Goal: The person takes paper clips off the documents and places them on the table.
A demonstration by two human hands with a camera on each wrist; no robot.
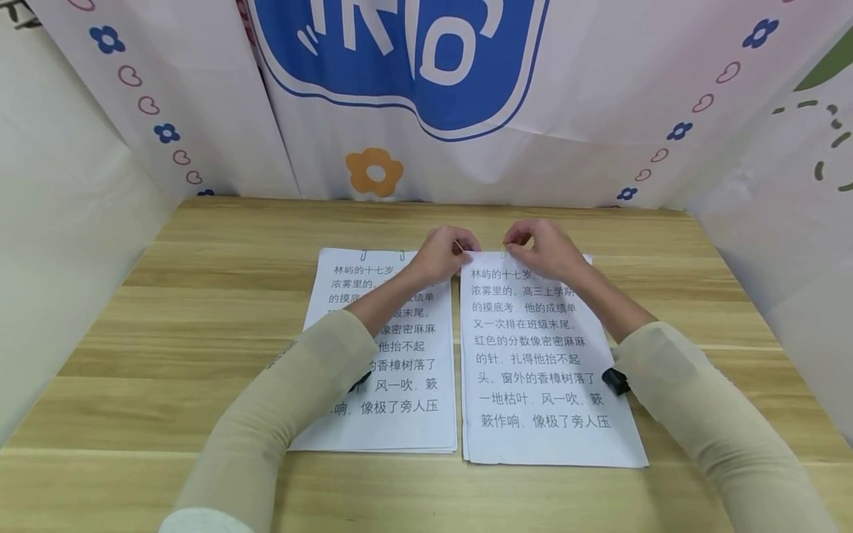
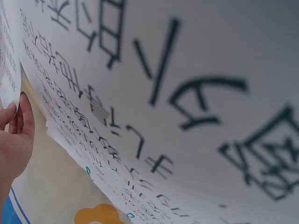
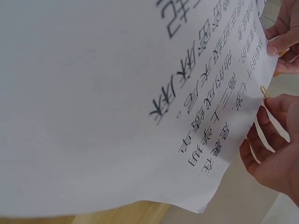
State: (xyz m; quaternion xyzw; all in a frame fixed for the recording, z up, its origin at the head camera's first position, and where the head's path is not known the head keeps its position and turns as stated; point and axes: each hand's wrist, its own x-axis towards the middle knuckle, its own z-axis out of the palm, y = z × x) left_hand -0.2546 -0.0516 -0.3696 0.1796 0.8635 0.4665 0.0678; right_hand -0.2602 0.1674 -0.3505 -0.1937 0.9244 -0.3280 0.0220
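Two stacks of printed paper lie side by side in the head view. My left hand (image 1: pixel 443 253) pinches the top left corner of the right stack (image 1: pixel 533 437); the left wrist view shows its thumb (image 2: pixel 7 114) on the sheets' front. At that stack's top edge, my right hand (image 1: pixel 549 250) pinches a yellow paper clip (image 3: pixel 265 91), which sits over the edge in the right wrist view. The left stack (image 1: pixel 393 437) carries a green paper clip (image 2: pixel 88 170) and a blue paper clip (image 2: pixel 130 215) along its top edge. My left forearm covers part of its text.
Both stacks rest on a wooden table (image 1: pixel 166 333), a narrow gap between them. A white printed sheet (image 1: pixel 573 155) with a blue sign hangs behind the table's far edge. White walls (image 1: pixel 67 222) flank both sides. Small black devices (image 1: pixel 616 381) are at the forearms.
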